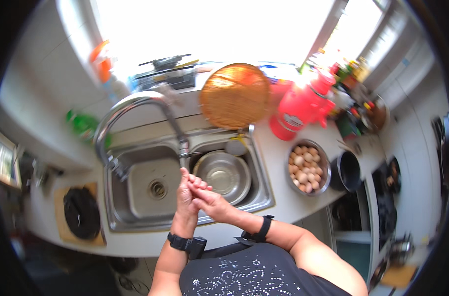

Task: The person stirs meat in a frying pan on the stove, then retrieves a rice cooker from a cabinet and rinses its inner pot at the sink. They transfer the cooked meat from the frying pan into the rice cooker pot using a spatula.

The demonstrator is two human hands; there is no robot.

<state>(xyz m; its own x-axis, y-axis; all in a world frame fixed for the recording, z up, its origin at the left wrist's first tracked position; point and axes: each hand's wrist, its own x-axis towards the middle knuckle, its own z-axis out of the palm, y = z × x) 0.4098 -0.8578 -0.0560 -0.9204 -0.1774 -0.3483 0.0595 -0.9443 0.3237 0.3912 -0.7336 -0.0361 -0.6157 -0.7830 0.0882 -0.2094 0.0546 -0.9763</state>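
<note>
My left hand (185, 196) and my right hand (211, 203) are pressed together under the spout of a chrome gooseneck faucet (135, 98). The right fingers lie across the left palm, and the left thumb points up. No object shows between them. What looks like a thin stream of water (183, 162) drops from the spout towards the left hand. Below is a stainless steel double sink (143, 222); the hands hover near its divider. A metal basin (221, 174) sits in the right bowl, while the left bowl shows a drain strainer (157, 189).
Right of the sink stand a metal bowl (327, 185) of eggs (305, 170), a dark pot (346, 171) and a red vacuum flask (300, 105). Behind leans a round wooden board (234, 96). At left are a green bottle (85, 127) and a black round object (81, 213) on a board (60, 222).
</note>
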